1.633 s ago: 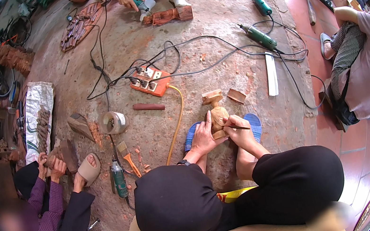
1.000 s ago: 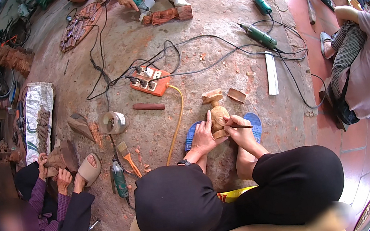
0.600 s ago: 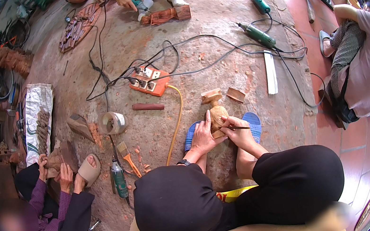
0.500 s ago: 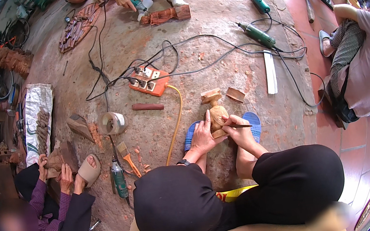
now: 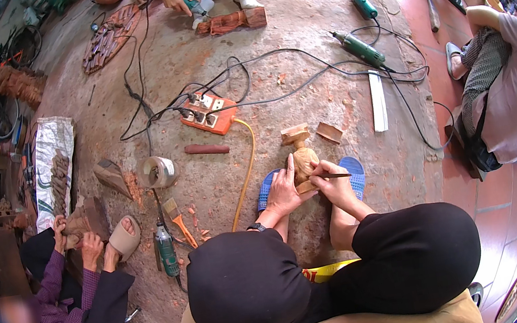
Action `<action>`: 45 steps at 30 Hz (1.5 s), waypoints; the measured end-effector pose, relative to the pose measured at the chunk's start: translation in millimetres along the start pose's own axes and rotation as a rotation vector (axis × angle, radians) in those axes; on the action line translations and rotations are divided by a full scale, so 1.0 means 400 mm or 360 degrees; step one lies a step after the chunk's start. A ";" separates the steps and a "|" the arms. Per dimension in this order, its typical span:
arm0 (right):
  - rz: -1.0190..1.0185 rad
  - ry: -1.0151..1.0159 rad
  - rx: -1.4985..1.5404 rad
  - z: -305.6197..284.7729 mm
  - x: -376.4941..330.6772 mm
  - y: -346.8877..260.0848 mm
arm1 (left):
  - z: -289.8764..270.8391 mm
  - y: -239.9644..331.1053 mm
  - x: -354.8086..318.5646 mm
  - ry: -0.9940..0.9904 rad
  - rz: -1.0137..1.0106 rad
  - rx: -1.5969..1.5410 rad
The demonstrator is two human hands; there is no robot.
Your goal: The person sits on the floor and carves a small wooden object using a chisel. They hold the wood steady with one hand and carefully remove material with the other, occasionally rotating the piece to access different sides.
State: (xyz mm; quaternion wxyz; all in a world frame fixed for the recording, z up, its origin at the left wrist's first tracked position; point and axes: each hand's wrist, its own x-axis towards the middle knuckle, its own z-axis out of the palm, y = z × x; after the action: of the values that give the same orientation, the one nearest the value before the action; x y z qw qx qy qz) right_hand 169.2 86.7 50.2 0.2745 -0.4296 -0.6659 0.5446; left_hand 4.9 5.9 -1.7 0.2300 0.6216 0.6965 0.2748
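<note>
A small carved wooden figure (image 5: 303, 159), pale brown with a wide flat piece at its far end, stands between my feet. My left hand (image 5: 282, 193) is closed around its left side and near end, the index finger stretched along it. In my right hand (image 5: 336, 183) is a slim dark-handled tool (image 5: 341, 175), pinched like a pen. The fingers hide its working tip, which points at the near part of the figure. Blue slippers (image 5: 355, 170) lie on both sides of the carving. Just beyond it on the right is a loose curved wood piece (image 5: 329, 132).
An orange power strip (image 5: 210, 113) with tangled black cords lies ahead. Green rotary tools (image 5: 359, 51) rest far right, another (image 5: 166, 250) near left. A brush (image 5: 179, 221) and a round tub (image 5: 158, 172) are at left. Co-workers sit left, right and ahead, one with a power tool (image 5: 193, 5).
My hands and the wooden figure stay almost still. At left, the co-worker's nearer hand has shifted slightly on the wood, and that person's head has moved a little.
</note>
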 end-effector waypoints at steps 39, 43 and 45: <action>0.0295 0.0303 0.0513 -0.026 0.001 0.006 | 0.008 -0.008 -0.002 0.0113 0.0087 0.0015; 0.0306 0.0237 0.0567 -0.037 -0.008 -0.005 | 0.009 -0.017 0.010 0.0075 0.0050 -0.0014; 0.0308 0.0185 0.0564 -0.031 -0.010 0.006 | 0.002 -0.012 0.006 0.0021 -0.0005 -0.0041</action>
State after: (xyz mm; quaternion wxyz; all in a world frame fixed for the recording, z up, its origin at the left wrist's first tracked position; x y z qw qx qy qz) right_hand 182.3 89.5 51.4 0.3302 -0.4673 -0.4983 0.6514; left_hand 1.6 8.1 -5.2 0.2338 0.6156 0.6955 0.2874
